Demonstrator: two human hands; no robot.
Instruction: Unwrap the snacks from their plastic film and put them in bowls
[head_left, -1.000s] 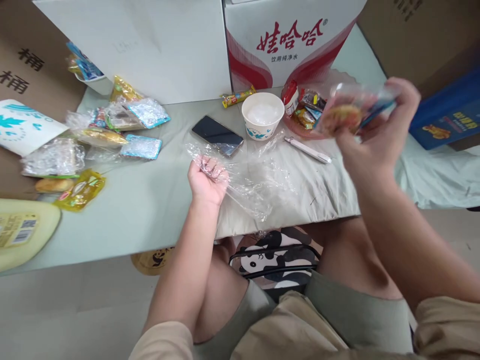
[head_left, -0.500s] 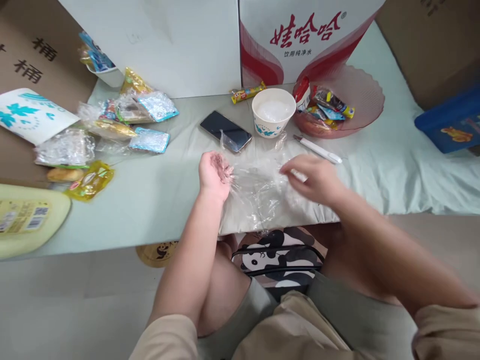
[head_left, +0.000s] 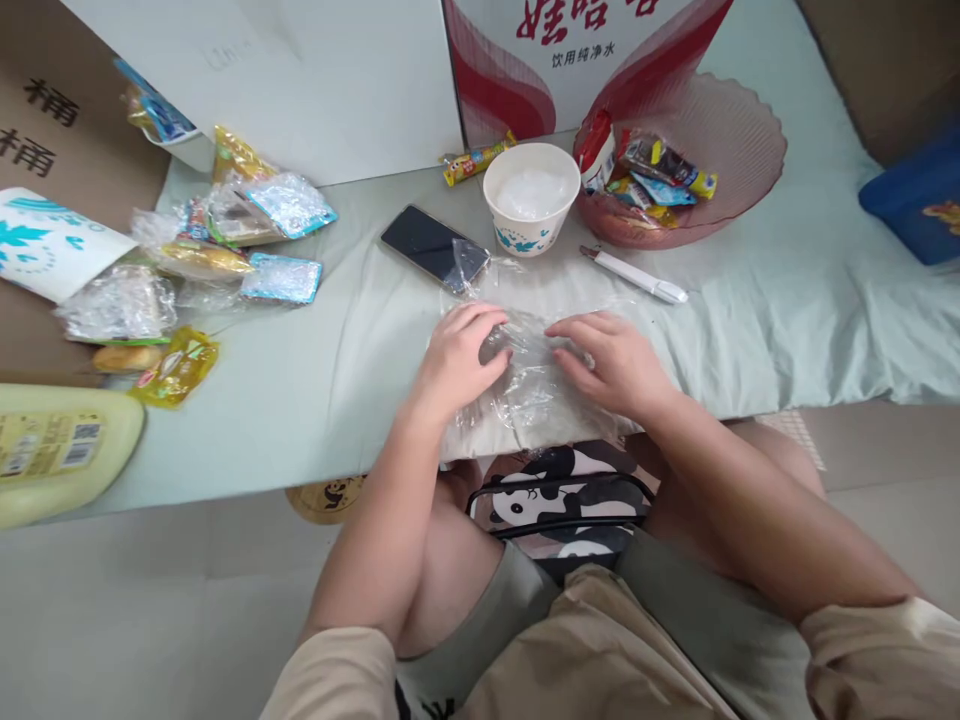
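Observation:
A crumpled sheet of clear plastic film [head_left: 525, 385] lies at the table's front edge, between my two hands. My left hand [head_left: 461, 355] rests on its left side, thumb and curved fingers apart. From the right, my right hand [head_left: 615, 360] touches the film with its thumb and fingers apart too. Just beyond them are a black phone [head_left: 435, 245], a paper cup [head_left: 531, 200] with something whitish and translucent inside, and a white pen-like cutter [head_left: 637, 275].
A pink bowl [head_left: 742, 160] with packaged snacks stands at the back right. Wrapped snacks [head_left: 217, 255], a tipped paper cup [head_left: 56, 240] and a yellow bottle [head_left: 67, 450] are at the left. A white box [head_left: 300, 80] rises behind.
My left hand has turned from palm up, with film bunched in it, to palm down on the film. My right hand has spread its fingers. The camera view has shifted slightly.

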